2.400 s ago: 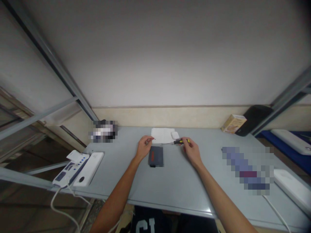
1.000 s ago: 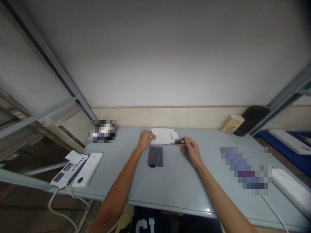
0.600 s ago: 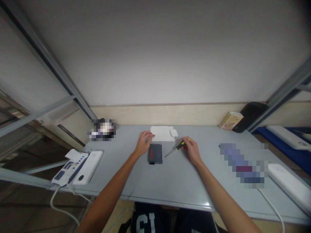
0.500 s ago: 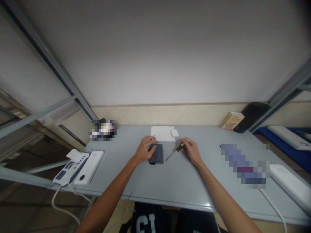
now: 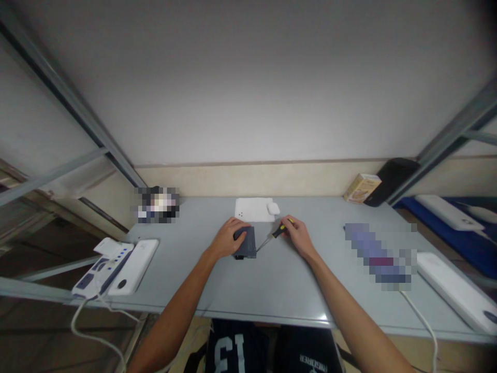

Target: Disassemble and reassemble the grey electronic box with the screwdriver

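Note:
My left hand [image 5: 228, 239] is closed around the left side of a dark grey, flat rectangular device [image 5: 247, 243], its thumb across the top. The device has a small black part at its near edge; its exact kind I cannot make out. In my right hand [image 5: 296, 234] is a screwdriver [image 5: 276, 231] with a black and yellow handle. Its thin metal shaft slants down and left, and the tip is at the device's near right corner; whether they touch I cannot tell. Just behind, a white sheet [image 5: 252, 210] lies on the table with small dark dots at its left and a small white rounded case [image 5: 273, 208] on its right edge.
The grey table [image 5: 264, 295] stands against the wall. On the left are a power strip [image 5: 101, 270] with a cable and a white slab-like power bank [image 5: 134, 267]. A yellow box [image 5: 362, 188] and a black panel [image 5: 391, 181] stand back right, near another white slab [image 5: 454, 290].
My left hand has closed further onto the dark device, which now shows its right side face. The screwdriver tip has come closer to it. The whole view has shifted slightly.

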{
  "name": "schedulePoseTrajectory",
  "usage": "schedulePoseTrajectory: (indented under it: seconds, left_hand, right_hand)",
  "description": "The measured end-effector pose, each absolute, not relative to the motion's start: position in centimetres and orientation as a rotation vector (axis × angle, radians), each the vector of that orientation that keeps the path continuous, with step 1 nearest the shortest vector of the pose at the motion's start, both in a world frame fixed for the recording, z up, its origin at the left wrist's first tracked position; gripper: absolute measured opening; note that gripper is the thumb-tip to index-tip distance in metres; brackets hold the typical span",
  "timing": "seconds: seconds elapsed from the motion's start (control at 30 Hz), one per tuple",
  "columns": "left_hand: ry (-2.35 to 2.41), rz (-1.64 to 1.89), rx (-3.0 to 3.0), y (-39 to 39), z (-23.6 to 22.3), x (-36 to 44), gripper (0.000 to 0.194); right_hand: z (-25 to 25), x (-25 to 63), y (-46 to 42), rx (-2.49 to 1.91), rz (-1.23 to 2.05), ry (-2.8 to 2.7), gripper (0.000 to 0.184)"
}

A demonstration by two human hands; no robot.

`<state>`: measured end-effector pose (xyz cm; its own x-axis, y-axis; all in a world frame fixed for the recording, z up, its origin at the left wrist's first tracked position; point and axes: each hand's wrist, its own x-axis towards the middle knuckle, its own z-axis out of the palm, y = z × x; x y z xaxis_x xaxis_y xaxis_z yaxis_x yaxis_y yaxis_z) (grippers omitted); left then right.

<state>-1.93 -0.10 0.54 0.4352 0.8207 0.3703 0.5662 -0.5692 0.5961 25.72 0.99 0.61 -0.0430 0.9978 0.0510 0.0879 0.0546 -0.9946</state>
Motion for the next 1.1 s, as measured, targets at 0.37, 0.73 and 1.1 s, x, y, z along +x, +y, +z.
schedulePoseTrajectory:
  seconds: [0.37,0.73,1.1]
  left_hand:
    - [1.202,0.908,2.297,0.0,0.4,-2.0,0.028]
    - [1.351,0.863,2.292,-1.4,0.1,0.0,0.038]
    - [1.327,1.073,2.257,-1.9,-0.3,1.7,0.017]
  right_hand:
    - [0.7,25.8,1.0,-1.174,1.181,-1.303,0.037]
    - [-0.8,26.7,2.1,-1.066,1.157,-0.962,0.038]
    - [-1.2,26.6,2.2,-1.036,1.148,-0.982,0.037]
